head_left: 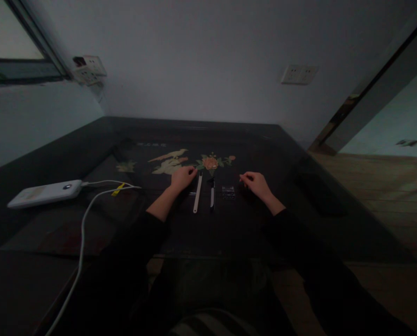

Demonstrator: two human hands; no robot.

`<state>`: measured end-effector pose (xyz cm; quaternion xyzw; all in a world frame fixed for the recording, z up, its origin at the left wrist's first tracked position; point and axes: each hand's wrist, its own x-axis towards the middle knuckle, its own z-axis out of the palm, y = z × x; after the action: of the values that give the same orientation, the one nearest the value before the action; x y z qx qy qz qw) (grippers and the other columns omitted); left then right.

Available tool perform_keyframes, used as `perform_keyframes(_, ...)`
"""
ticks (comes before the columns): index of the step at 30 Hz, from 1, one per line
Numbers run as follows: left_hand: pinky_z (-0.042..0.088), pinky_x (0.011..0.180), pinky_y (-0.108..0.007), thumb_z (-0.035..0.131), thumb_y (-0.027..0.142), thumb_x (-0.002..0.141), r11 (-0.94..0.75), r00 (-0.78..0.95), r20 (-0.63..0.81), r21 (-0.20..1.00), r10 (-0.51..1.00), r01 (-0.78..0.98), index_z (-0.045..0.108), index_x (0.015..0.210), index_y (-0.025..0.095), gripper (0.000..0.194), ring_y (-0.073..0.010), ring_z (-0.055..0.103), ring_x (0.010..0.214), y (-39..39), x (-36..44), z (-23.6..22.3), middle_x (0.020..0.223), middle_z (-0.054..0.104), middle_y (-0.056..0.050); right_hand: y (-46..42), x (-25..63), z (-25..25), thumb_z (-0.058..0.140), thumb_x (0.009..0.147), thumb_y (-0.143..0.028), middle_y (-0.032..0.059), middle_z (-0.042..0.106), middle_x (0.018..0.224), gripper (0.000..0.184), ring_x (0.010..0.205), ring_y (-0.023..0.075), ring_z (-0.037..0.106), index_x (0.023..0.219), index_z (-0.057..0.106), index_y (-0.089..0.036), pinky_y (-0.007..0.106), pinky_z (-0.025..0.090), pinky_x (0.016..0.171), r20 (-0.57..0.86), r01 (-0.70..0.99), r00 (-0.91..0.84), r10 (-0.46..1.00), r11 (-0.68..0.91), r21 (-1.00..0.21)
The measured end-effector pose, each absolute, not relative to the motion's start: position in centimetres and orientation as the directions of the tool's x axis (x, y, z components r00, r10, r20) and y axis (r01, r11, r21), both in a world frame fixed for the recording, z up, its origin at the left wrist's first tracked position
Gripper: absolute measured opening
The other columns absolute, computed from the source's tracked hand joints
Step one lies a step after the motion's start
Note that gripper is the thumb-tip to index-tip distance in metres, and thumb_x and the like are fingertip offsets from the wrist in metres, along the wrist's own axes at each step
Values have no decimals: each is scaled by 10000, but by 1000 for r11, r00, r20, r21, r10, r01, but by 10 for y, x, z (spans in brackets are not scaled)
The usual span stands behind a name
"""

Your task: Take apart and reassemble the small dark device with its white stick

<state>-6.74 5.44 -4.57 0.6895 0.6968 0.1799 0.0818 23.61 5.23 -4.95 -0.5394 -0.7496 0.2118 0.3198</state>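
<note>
My left hand (184, 177) rests on the dark tabletop (194, 235) with its fingers curled in, and nothing shows in it. Just right of it lies a slim pale strip (198, 193) with a small hole at its near end. Beside that is a thin black-and-white tool (212, 196), lying lengthwise; its kind is hard to make out in the dim light. A small clear case or packet (228, 192) lies further right. My right hand (257, 184) is to the right of the case, fingers bent and closed, with nothing visible in them. Neither hand touches these items.
On the left lies a white power bank (45, 193) with a white cable (82, 233) running toward me and a yellow tag (118, 189) on it. A dark flat object (320, 193) lies at the right. Wall sockets (299, 74) are behind the table.
</note>
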Motion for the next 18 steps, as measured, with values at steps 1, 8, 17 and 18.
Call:
perform_keyframes(1, 353, 594, -254, 371, 491, 895, -14, -37, 132, 368, 991, 930, 684, 882, 233, 406, -209, 617, 830, 54, -67, -46, 930, 709, -51, 52, 236, -49, 491, 856, -453, 4, 571, 542, 362, 513, 141, 511, 689, 652, -176, 260, 334, 530, 253, 676, -207, 945, 325, -661)
perform_keyframes(8, 374, 623, -253, 376, 492, 894, -17, -32, 126, 366, 991, 931, 685, 854, 227, 410, -204, 616, 825, 55, -68, -45, 919, 711, -50, 52, 235, -48, 485, 857, -452, 10, 577, 534, 370, 500, 137, 509, 680, 650, -172, 254, 333, 517, 263, 674, -204, 943, 330, -662)
perform_keyframes(17, 368, 617, -252, 445, 428, 875, -86, 13, 180, 399, 984, 913, 653, 874, 212, 300, -190, 610, 805, 56, -70, -47, 894, 696, -46, 51, 235, -48, 479, 857, -452, 10, 570, 540, 372, 506, 137, 498, 689, 654, -169, 257, 321, 516, 254, 680, -200, 946, 321, -659)
perform_keyframes(18, 371, 617, -252, 456, 414, 872, -93, 16, 188, 406, 982, 909, 646, 877, 212, 278, -187, 609, 798, 56, -71, -47, 886, 693, -44, 51, 234, -48, 478, 856, -453, 10, 571, 539, 374, 504, 137, 498, 688, 653, -169, 256, 320, 514, 254, 680, -199, 946, 320, -659)
